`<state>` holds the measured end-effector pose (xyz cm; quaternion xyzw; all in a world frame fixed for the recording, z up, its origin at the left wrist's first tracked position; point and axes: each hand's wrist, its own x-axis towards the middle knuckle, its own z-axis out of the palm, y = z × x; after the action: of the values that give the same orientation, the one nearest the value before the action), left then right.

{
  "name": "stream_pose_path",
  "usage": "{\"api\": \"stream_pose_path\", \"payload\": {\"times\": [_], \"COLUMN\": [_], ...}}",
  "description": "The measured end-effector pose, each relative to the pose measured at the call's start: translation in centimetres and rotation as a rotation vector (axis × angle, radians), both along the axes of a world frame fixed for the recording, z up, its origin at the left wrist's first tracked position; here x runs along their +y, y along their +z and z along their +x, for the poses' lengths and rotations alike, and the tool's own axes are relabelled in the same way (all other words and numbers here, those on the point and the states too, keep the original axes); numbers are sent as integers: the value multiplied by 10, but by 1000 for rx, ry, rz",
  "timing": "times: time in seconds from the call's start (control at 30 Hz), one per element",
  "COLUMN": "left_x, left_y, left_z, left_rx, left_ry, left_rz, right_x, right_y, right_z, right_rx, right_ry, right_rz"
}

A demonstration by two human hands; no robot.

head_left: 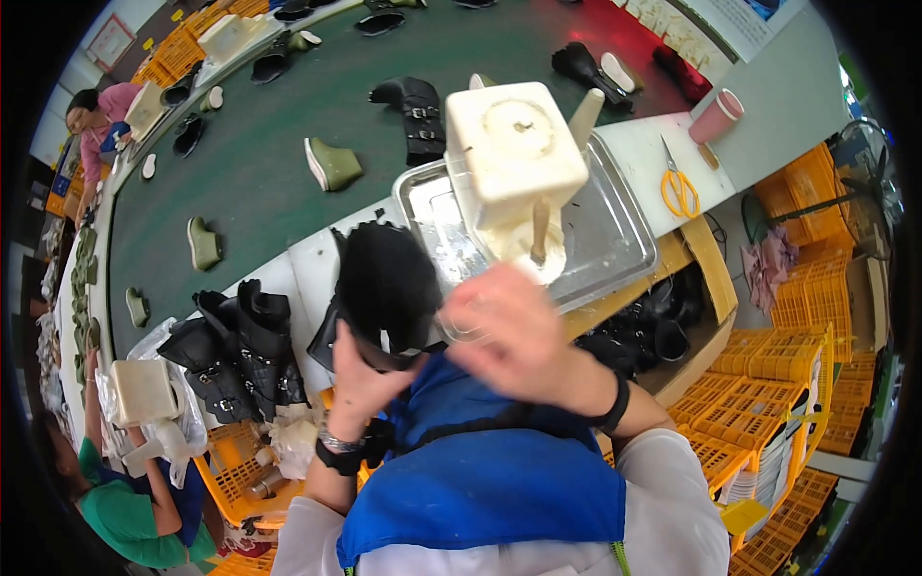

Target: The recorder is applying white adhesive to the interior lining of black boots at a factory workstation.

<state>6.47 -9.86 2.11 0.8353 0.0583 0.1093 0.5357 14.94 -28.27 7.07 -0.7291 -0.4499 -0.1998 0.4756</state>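
Observation:
My left hand (pixel 363 389) is wrapped round the near side of a black boot (pixel 384 288), whose wide opening shows a dark, furry lining. Just right of that boot is my right hand (pixel 504 331), its fingers curled and smeared by motion. A thin, pale loop shows by its fingertips, too blurred to name. Beyond my right hand, a cream block-shaped container (pixel 514 158) stands in a metal tray (pixel 624 226), with a brush handle (pixel 540 230) rising from its whitish front cup. Several black buckled boots (pixel 245 355) stand together left of my left hand.
A dark green conveyor belt (pixel 259 182) carries black boots and green shoes (pixel 331 165). Orange-handled scissors (pixel 680 192) and a pink cup (pixel 716 117) are at the right. A cardboard box (pixel 706 278) holds black boots, near yellow crates (pixel 749 384). Co-workers (pixel 125 514) are at the left.

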Motion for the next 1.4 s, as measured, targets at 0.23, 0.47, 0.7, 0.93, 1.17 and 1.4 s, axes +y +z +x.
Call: {"api": "stream_pose_path", "payload": {"times": [0.23,0.47,0.7,0.93,1.17,1.4], "left_x": [51,51,42,32,18,9], "left_y": [-16,-20,-13,-21,-28,-35], "left_z": [-6,0,15,29,43,52], "left_rx": [245,342,474,650,646,715], "left_ry": [-216,-397,-548,-706,-820,-903], "left_rz": [-392,-567,-809,-900,-1030,-1033], "right_x": [-91,-75,-93,-104,-122,-102], "right_y": [-50,-71,-62,-53,-43,-15], "right_z": [63,83,73,62,69,72], "right_rx": [712,499,540,549,553,1193], "right_ry": [-455,-420,-400,-454,-507,0], "right_rz": [-313,-346,-93,-182,-208,336]}}
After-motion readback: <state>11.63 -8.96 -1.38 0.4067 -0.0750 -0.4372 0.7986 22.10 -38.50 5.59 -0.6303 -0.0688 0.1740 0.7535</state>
